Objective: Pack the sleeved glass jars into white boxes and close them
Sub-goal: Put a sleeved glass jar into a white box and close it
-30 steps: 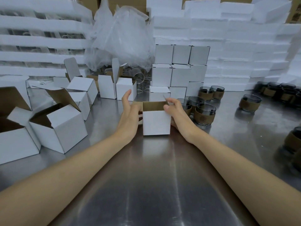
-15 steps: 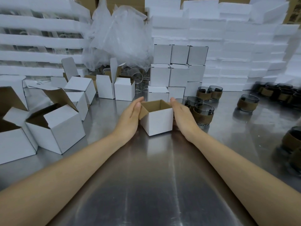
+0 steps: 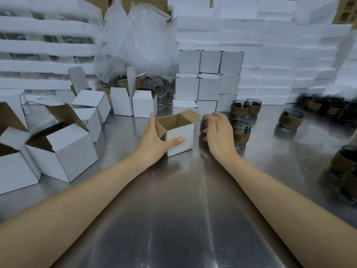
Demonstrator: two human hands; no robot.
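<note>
Head view: the left hand (image 3: 154,140) gripped the open box (image 3: 179,136) at its left corner, thumb across the front. The right hand (image 3: 218,134) curled round an upright jar (image 3: 202,128), just at the box's three o'clock, mouth-up beside it

Bright overhead light, glare streaks on steel table (image 3: 173,219), edges warped

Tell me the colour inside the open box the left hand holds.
Plain brown inside the box, white outside; head view.
</note>
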